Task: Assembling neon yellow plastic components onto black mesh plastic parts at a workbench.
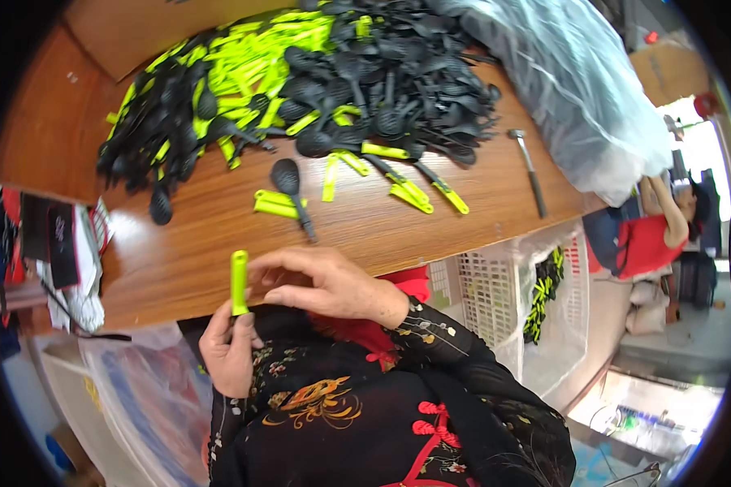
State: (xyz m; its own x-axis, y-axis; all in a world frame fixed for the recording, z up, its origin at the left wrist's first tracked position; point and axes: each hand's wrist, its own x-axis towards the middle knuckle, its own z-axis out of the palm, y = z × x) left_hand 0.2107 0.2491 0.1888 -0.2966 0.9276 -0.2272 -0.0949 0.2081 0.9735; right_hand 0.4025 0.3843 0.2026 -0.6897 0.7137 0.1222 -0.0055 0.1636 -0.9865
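Observation:
My left hand (pixel 230 349), at the table's front edge, grips a black kitchen utensil by its lower part. Its lime-green handle (pixel 239 282) points upward, and the head is hidden, so I cannot see its kind. My right hand (pixel 325 282) hovers just right of the handle, fingers stretched out and apart, with nothing visible in it. Beyond the hands lies a black slotted spoon (pixel 286 178) without a green handle, its stem across some loose green handle pieces (pixel 274 204). Farther right, two black utensils with green handles (pixel 447 193) rest on the wood.
A large heap of black utensil heads (pixel 382 81) and green handles (pixel 260 53) covers the table's back. A hammer (pixel 529 174) lies at the right, beside a big translucent plastic bag (pixel 560 97). White baskets (pixel 491 300) stand below the right edge. Another person (pixel 650 231) is at far right.

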